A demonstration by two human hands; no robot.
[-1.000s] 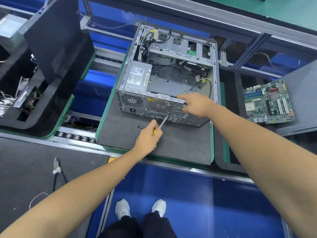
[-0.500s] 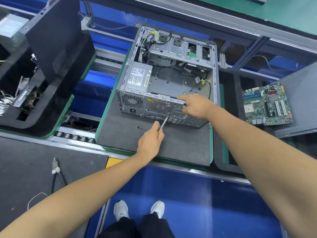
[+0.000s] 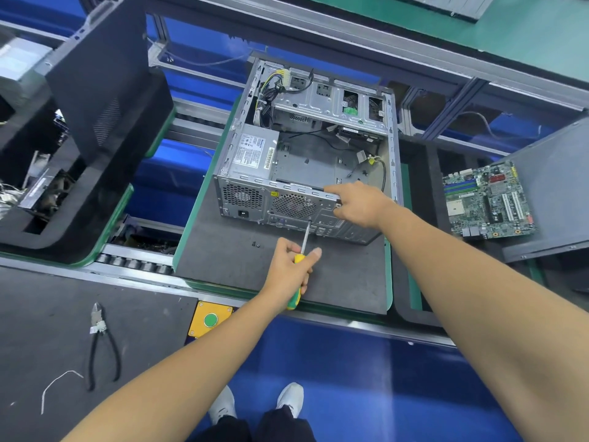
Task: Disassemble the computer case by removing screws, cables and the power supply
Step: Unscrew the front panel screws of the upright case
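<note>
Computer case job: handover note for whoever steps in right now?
Left hand grips the screwdriver, tip on the rear panel of the computer case below the fan grille.
Right hand holds the case's rear top edge.
Done: side panel off, motherboard out on the right, two screws on the mat.
Left: the rear screws, cables, power supply still inside.

- A dark grey mat [image 3: 223, 260] with a green rim carries the open computer case [image 3: 306, 173], which lies on its side.
- 2 small black screws [image 3: 256, 244] lie on the mat just in front of the case.
- The near desk [image 3: 38, 314] at the left holds black-handled cutters [image 3: 102, 342] and a white wire offcut [image 3: 54, 384].
- A circuit board [image 3: 487, 199] lies on a dark tray [image 3: 554, 186] at the right.
</note>
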